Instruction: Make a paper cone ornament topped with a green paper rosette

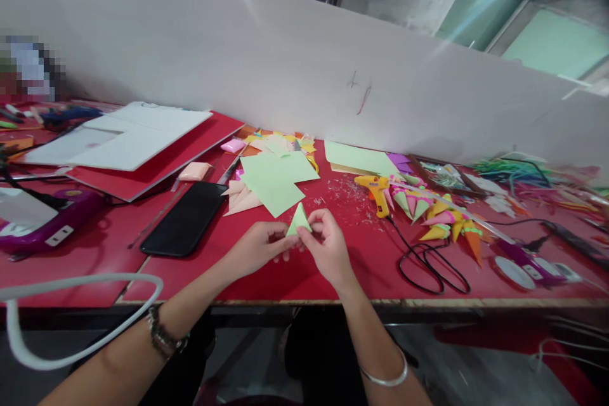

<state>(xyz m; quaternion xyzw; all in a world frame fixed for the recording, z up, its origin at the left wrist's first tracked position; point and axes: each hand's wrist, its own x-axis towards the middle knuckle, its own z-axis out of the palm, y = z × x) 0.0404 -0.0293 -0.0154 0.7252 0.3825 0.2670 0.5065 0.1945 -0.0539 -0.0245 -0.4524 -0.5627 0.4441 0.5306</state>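
Note:
Both my hands hold a small light green paper cone just above the red table. My left hand pinches its lower left edge. My right hand pinches the lower right side, fingers curled around it. The cone's tip points up and away from me. Just beyond it lie light green paper sheets and a few pale pink paper cones.
A black phone lies left of my hands. A yellow glue gun with a black cord and several coloured paper cones sit to the right. White boards and a purple device are at the left; a white partition stands behind.

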